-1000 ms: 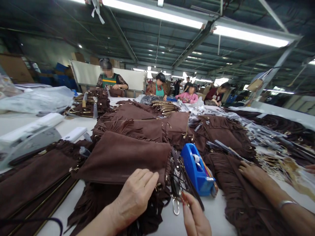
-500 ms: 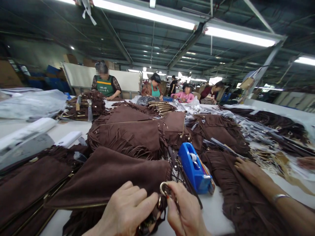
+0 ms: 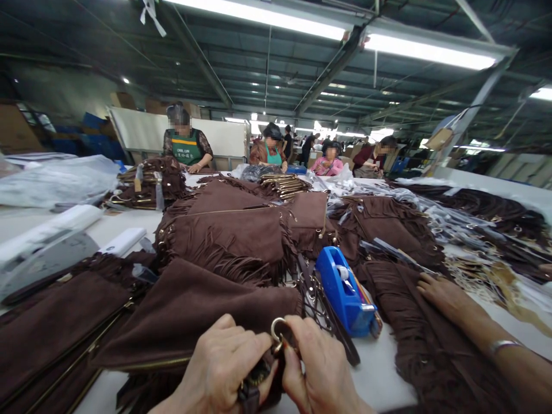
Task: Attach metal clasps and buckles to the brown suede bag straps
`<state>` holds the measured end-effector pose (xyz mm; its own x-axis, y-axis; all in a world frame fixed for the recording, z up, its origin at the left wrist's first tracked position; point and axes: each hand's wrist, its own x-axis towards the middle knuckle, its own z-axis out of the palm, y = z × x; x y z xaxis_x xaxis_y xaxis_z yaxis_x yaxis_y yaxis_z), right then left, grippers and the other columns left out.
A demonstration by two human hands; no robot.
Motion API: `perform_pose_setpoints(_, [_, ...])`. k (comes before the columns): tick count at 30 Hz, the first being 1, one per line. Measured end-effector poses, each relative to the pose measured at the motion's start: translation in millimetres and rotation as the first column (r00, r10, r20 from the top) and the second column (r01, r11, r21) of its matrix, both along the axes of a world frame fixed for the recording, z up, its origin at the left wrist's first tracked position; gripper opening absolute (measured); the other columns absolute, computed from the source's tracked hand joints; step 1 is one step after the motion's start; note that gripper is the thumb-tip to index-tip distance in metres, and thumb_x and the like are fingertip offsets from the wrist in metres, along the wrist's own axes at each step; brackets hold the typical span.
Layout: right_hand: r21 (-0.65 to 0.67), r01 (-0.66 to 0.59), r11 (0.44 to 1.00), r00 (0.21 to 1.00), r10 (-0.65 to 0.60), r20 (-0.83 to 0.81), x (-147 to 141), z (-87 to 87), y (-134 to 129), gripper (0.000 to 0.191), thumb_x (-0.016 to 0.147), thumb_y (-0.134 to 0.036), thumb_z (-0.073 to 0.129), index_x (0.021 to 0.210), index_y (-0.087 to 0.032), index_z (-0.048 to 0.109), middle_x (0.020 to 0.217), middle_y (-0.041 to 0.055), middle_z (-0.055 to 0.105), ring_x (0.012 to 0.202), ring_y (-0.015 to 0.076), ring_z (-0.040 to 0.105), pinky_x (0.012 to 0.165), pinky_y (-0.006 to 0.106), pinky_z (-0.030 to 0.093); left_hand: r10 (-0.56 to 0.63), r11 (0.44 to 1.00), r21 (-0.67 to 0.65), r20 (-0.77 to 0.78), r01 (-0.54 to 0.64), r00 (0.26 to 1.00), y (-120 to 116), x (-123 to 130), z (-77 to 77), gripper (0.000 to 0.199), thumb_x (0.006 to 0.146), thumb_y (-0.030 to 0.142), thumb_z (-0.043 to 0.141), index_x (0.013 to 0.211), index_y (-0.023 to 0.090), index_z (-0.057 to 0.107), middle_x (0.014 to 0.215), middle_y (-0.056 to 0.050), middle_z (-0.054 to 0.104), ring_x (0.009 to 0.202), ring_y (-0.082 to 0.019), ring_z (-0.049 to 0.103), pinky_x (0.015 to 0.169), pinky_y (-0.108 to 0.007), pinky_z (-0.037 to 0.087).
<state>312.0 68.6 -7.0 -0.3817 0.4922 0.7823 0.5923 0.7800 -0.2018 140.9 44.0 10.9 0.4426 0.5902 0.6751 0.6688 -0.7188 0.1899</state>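
Head view: the left hand point(image 3: 219, 368) is curled closed at the near corner of a brown suede bag point(image 3: 194, 310), gripping the bag's edge and the dark strap end point(image 3: 252, 391) that hangs below its fingers. The right hand point(image 3: 319, 374) sits just beside it, touching it, with its thumb and forefinger pinched on a metal ring point(image 3: 276, 332) that stands up between the two hands at the bag's corner. The bag lies flat and stretches away and to the left of the left hand, a gold zip line running along its near edge.

Just beyond the right hand, a bundle of dark straps with metal clasps point(image 3: 317, 299) lies on the white table point(image 3: 379, 374), and next to them, a little farther out and to the right, stands a blue tape dispenser point(image 3: 342, 293). Right of the dispenser another person's hand point(image 3: 444, 296), with a bracelet on its wrist, rests flat on a fringed brown bag point(image 3: 414, 333).

Beyond the held bag, a heap of fringed brown bags point(image 3: 233, 230) rises in the middle of the table. To the left of the left hand more flat brown bags point(image 3: 52, 328) lie stacked, with white wrapped packages point(image 3: 52, 236) behind them. Far off, at the table's other end, several people point(image 3: 185, 144) are seated at work.
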Motion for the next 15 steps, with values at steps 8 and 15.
perform_pose_setpoints(8, [0.137,0.164,0.977,0.986,-0.159,-0.045,-8.6,-16.4,-1.4,0.026,0.089,-0.020,0.034,0.104,-0.008,0.051,0.066,0.0052,0.059,0.052,0.0146,0.056,0.044,0.025,0.043,0.023,0.998,-0.053,0.101,-0.018,0.995,1.0,3.6,-2.4,0.012,0.082,0.013,0.053,0.073,0.018,0.048,0.059,0.006,0.057,0.047,-0.008,0.049,0.054,-0.027,0.028])
perform_pose_setpoints(15, [0.114,0.385,0.916,0.923,-0.379,-0.069,-15.5,-28.3,-8.9,0.031,0.093,-0.027,0.029,0.099,-0.009,0.054,0.066,0.0053,0.061,0.054,0.0143,0.059,0.048,0.024,0.045,0.125,0.989,-0.088,0.120,-0.115,0.985,5.1,14.0,-4.2,0.016,0.084,0.016,0.049,0.068,0.018,0.052,0.052,0.006,0.056,0.043,-0.008,0.048,0.050,-0.026,0.030])
